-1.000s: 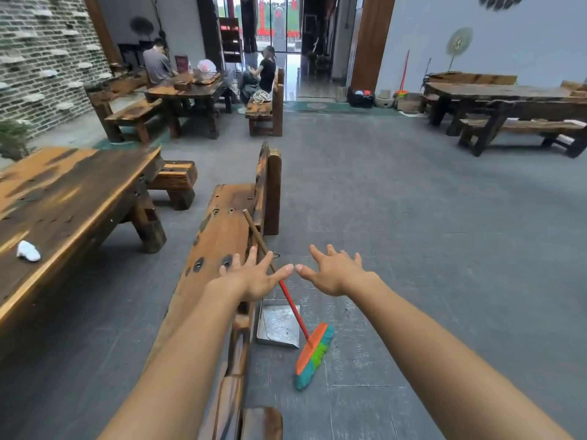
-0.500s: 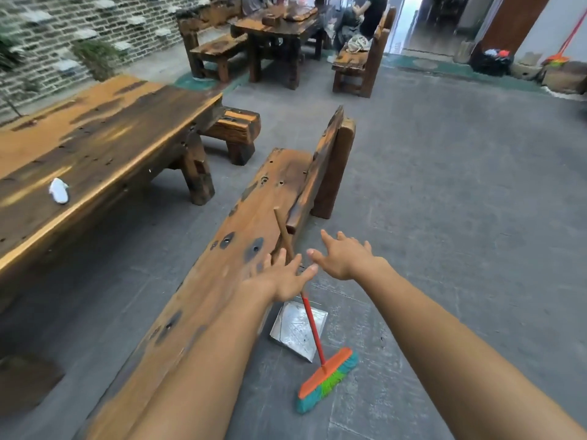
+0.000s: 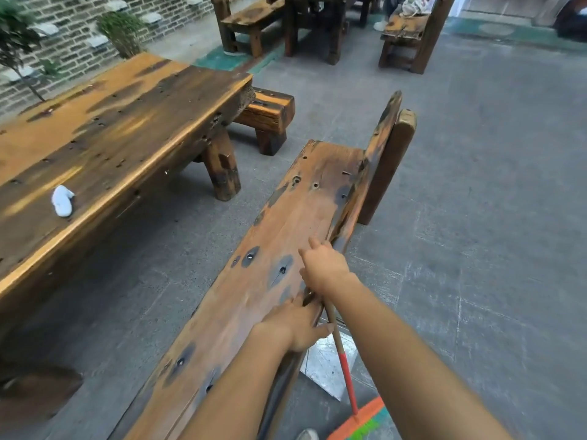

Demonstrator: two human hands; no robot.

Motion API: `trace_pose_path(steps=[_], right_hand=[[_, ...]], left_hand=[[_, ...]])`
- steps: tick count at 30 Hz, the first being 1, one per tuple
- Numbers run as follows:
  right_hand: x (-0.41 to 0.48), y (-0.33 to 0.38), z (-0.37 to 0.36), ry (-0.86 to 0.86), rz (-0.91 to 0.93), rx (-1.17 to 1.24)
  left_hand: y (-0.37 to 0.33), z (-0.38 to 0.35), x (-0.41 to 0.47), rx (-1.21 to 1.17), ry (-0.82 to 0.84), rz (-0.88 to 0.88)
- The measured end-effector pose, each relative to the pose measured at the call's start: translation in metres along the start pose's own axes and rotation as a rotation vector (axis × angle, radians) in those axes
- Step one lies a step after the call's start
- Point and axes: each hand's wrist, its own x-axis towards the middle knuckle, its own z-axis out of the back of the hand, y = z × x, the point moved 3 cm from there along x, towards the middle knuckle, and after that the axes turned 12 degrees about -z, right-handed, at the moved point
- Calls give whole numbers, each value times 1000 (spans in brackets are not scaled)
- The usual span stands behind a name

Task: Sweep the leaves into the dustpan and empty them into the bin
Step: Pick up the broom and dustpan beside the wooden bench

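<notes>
The broom (image 3: 347, 374) handle passes under the right fingers (image 3: 315, 246) and beside the left fingers (image 3: 324, 329); whether either grips is unclear.

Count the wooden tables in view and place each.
2. A long table at the left; a darker table at the far end, cut off by the top edge. Others may lie out of view.

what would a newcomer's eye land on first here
Two bare arms fill mid-frame: the right hand grips the broom beside the long wooden bench, and the left hand is at its edge. A metal dustpan lies on the floor below, and a slab table fills the left.
</notes>
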Motion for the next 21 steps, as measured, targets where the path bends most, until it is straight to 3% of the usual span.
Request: trace_pose_path(steps=[4,8,11,13,14,16,19,21], right_hand=[[34,6,11,100,-38,-301],[32,-16,13,400,-241,-582],[25,-70,-9,635,-376,-651],[24,-65,-32,687,-356,-725],[20,-96,-65,774,-401,-660],[13,-100,-106,735,-482,-457],[-23,-146,-184,695,-581,-251],[-44,-171,-224,779,-591,-203]], left_hand=[[16,13,36,34,-41,-26],[22,14,67,63,-28,-14],[-3,-11,111,63,34,-77],[3,-10,115,59,13,-68],[-19,-25,139,56,36,-101],[-19,-24,142,26,-39,-87],[-20,-67,174,212,91,-171],[-7,-96,199,376,168,-153]])
